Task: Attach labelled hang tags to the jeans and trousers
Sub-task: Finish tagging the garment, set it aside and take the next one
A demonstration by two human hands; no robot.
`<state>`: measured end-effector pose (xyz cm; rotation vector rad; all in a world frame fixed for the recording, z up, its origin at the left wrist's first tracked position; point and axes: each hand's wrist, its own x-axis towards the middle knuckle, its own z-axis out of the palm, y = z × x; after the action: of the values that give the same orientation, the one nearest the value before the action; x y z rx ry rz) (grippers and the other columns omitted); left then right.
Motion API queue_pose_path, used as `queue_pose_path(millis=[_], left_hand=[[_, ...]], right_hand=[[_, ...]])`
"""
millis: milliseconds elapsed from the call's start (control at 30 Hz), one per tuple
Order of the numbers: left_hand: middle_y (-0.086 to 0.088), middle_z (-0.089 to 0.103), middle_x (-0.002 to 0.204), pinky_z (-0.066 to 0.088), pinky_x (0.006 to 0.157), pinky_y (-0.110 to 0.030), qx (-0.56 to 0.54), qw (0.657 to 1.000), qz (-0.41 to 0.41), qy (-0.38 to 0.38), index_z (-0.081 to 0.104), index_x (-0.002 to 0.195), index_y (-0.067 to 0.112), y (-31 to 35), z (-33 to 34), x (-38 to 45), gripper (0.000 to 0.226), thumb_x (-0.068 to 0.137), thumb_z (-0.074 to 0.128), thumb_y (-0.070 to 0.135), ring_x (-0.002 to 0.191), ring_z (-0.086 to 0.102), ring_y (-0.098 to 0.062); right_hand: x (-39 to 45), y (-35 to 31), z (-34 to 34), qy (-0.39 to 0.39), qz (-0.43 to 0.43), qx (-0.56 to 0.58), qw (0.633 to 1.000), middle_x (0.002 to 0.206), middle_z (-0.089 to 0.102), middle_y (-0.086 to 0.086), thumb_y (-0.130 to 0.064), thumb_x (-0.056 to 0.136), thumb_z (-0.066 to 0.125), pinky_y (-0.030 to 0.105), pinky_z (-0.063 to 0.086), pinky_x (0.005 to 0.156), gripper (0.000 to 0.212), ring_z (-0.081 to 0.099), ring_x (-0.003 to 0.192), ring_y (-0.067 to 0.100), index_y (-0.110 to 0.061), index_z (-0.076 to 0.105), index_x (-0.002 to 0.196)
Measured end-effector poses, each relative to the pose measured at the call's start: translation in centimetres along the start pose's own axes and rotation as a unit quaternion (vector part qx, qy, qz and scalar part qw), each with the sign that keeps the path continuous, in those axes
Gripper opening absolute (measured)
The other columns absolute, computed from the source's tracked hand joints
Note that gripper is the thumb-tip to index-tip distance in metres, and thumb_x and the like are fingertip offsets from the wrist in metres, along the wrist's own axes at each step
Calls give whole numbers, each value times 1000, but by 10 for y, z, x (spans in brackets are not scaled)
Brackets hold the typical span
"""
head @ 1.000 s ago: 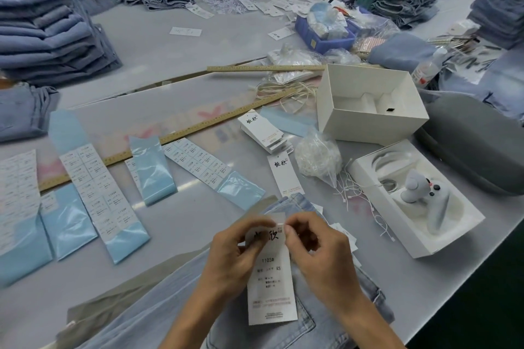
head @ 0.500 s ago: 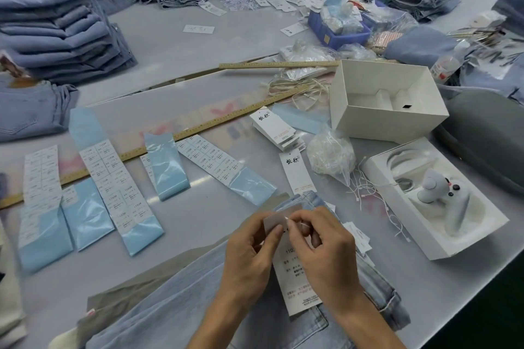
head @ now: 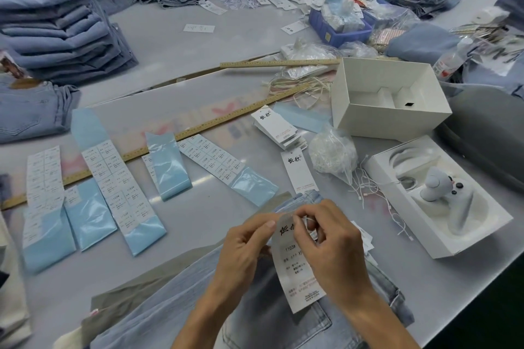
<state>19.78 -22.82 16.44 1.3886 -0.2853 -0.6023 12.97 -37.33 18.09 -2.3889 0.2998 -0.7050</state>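
Both hands, left (head: 243,246) and right (head: 331,244), pinch hang tag (head: 297,278) top; "1103#" legible; jeans (head: 175,317) beneath.

On the near edge of the bench (head: 175,45), a pair of jeans (head: 181,317) lies under both hands, the left hand (head: 243,249) and right hand (head: 331,249) meeting at the top of a hang tag (head: 295,269) above the jeans. Left of them lie sticker sheets (head: 119,184), with a long ruler (head: 158,147) behind. Far right of the hands sits an open box (head: 388,99); nearer, a tray holding a controller (head: 442,193). A bag of tag strings (head: 331,154) lies between tray and a stack of tags (head: 278,127). Folded jeans (head: 56,17) are stacked far left.
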Motion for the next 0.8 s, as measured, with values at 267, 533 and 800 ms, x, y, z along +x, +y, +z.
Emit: queue_pose_path(millis=[267, 533, 800], left_hand=[[-11, 78, 97, 57, 66, -31, 8, 999, -6, -52, 81, 104, 17, 2, -27, 3, 22, 94, 66, 30, 86, 73, -23], [-2, 74, 80, 49, 52, -19, 57, 998, 14, -16, 79, 91, 22, -6, -24, 1, 22, 84, 78, 42, 64, 65, -11], [6, 68, 81, 44, 54, -14, 529, 757, 375, 85, 67, 95, 21, 45, -16, 5, 13, 99, 55, 27, 65, 50, -6]], right_hand=[[-1, -1, 3, -43, -33, 33, 998, 84, 54, -15, -12, 91, 73, 9, 42, 63, 9, 51, 74, -5, -19, 67, 92], [-13, 3, 10, -60, -44, 87, 993, 96, 58, -10, -14, 91, 75, 16, 46, 72, 8, 56, 84, 3, -17, 75, 97], [23, 41, -50, -15, 76, 101, 992, 125, 50, -16, -22, 94, 65, 15, 53, 78, 30, 61, 80, 13, -32, 66, 122]])
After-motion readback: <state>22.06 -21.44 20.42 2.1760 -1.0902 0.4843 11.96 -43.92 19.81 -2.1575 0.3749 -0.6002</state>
